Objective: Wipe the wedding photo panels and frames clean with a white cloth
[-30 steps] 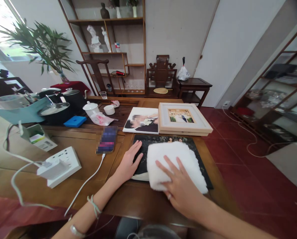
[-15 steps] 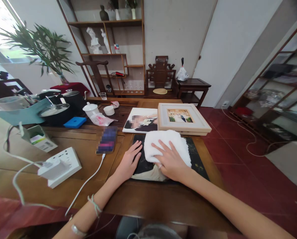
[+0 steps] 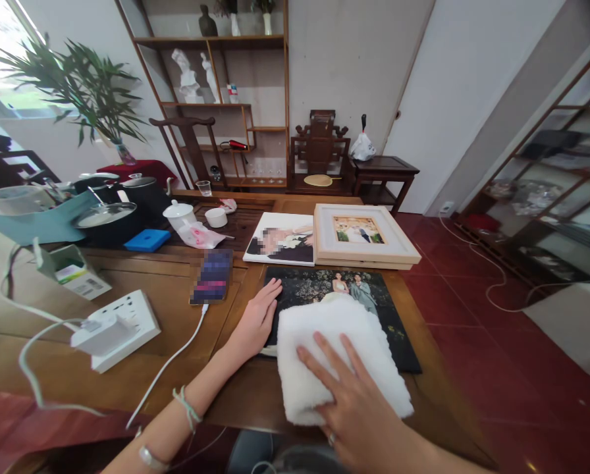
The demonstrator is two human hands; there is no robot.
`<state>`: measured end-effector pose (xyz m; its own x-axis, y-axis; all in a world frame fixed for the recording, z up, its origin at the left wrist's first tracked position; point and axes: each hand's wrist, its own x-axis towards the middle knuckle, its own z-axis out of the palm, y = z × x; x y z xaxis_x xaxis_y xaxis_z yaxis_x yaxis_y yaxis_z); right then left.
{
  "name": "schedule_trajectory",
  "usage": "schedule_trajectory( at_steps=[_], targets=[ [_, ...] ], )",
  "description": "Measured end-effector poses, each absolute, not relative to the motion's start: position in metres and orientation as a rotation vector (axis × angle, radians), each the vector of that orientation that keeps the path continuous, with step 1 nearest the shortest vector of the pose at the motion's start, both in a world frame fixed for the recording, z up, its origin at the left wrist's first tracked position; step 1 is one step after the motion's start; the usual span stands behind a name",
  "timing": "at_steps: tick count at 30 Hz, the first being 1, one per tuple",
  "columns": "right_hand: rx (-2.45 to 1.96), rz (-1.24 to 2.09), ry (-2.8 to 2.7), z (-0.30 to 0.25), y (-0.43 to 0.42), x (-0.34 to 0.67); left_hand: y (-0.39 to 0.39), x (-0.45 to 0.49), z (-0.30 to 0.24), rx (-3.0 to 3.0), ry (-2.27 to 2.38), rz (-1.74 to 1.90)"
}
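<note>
A dark photo print [image 3: 344,296] of a couple lies flat on the wooden table [image 3: 176,316]. My left hand [image 3: 254,324] rests flat on the print's left edge, fingers stretched out. My right hand [image 3: 359,401] presses flat, fingers spread, on a folded white towel [image 3: 334,355]. The towel covers the near half of the print and overhangs its front edge. The print's far half with the couple shows uncovered.
Behind the print lie a second photo [image 3: 280,240] and a stack of framed pictures [image 3: 364,236]. A phone [image 3: 212,276] on a cable, a white power strip [image 3: 117,322], pots [image 3: 112,214], a teapot [image 3: 179,214] and a blue sponge [image 3: 147,240] sit to the left. Red tiled floor lies to the right.
My right hand slid the towel away to the print's far edge, then drew it back toward me to the near edge. My left hand stayed on the print's left side.
</note>
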<state>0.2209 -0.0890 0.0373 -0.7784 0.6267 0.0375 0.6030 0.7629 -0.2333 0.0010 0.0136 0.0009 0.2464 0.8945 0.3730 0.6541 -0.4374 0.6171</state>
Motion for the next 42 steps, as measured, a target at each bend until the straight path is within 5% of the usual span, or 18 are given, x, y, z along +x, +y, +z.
schedule_trajectory(
  at_steps=[13,22,28,35,42],
  targets=[
    [-1.344,0.186,-2.676,0.046,0.011,0.201,0.006,0.004,0.015,2.108,1.401,1.108],
    [-0.770,0.322,-2.919,0.050,-0.050,0.190,0.004,0.000,0.024,1.944,1.411,1.220],
    [-1.034,0.453,-2.846,0.052,-0.067,0.234,0.007,0.002,0.016,2.235,1.353,1.031],
    [-1.318,0.402,-2.614,0.056,-0.020,0.249,0.010,0.001,0.010,2.364,1.291,1.008],
    [-1.089,0.657,-2.590,0.075,0.039,0.185,0.008,0.002,0.017,2.358,1.310,0.985]
  ],
)
